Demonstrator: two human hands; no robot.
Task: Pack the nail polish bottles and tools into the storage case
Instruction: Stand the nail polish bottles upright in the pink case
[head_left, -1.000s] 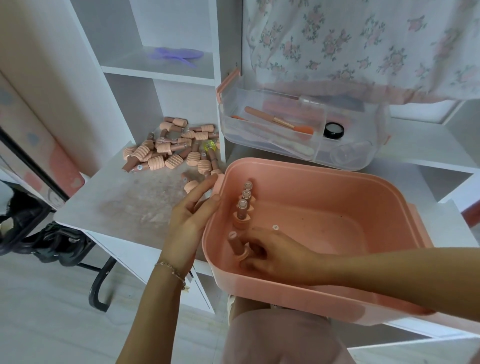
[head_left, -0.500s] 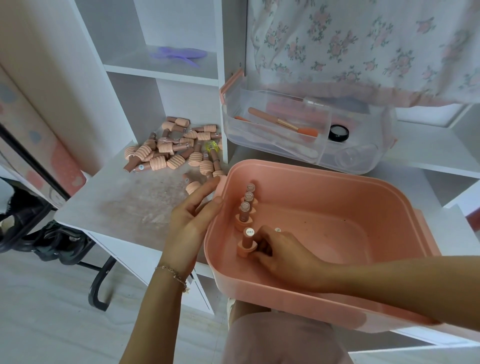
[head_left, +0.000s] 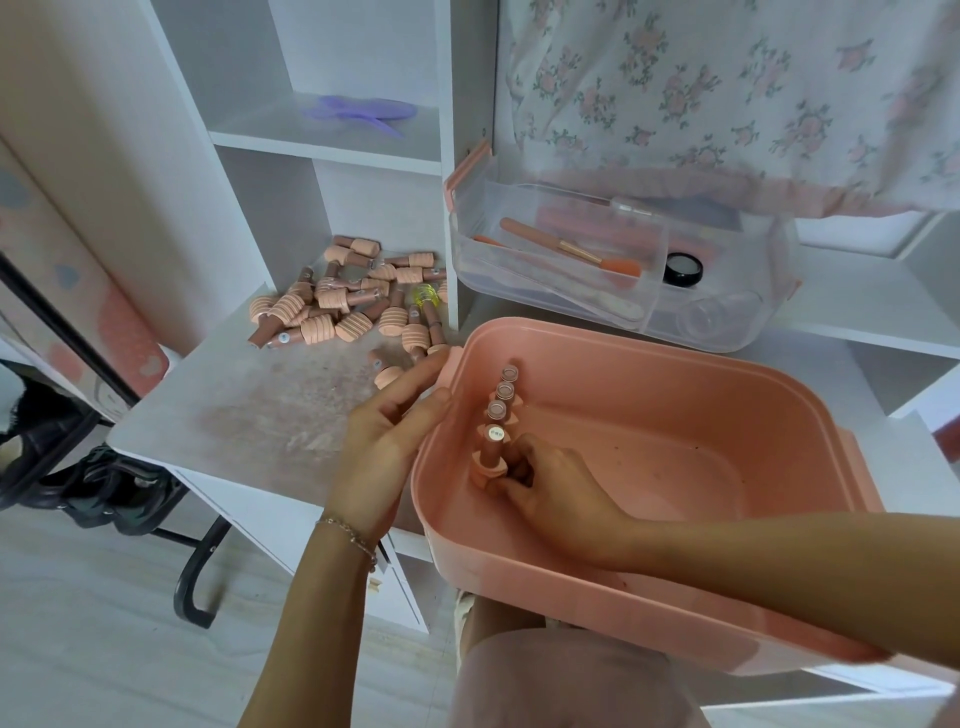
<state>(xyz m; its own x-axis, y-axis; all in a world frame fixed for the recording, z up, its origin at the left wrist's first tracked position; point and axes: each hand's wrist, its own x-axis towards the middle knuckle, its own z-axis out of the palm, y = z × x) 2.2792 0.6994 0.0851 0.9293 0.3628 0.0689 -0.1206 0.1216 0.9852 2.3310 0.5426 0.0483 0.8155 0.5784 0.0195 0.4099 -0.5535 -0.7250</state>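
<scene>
step in hand, as i read it: standing a bottle upright in the row inside the case. going l to r: upper left of centre, the pile of bottles (head_left: 353, 299) lies loose on the white table (head_left: 218, 415), ribbed peach caps w/ brownish bodies, most on their sides, one yellowish one among them; plenty not yet packed, so the task looks early on. the left hand (head_left: 387, 441) sits just left of centre, fingers mostly straight & resting against the outer left wall of the pink case (head_left: 727, 374), holding nothing, just bracing it. worth bracing since the case hangs over the table edge at the bottom & could tip. inside, along the left wall, a row of bottles (head_left: 501, 400) stands cap-down, small round labels on the upturned ends. the right hand (head_left: 556, 486), centre frame, has fingers curled round the base of the nearest bottle (head_left: 491, 452), pinching at its cap. best to seat it flat & snug to its neighbour before letting go, release gently so the row doesn't topple like dominoes. rest of the case floor is bare, lots of room. upper right: clear tray (head_left: 623, 270) w/ a brush (head_left: 566, 252), a small black pot (head_left: 683, 268) & other tools i can't make out, well apart from the hands.
</scene>
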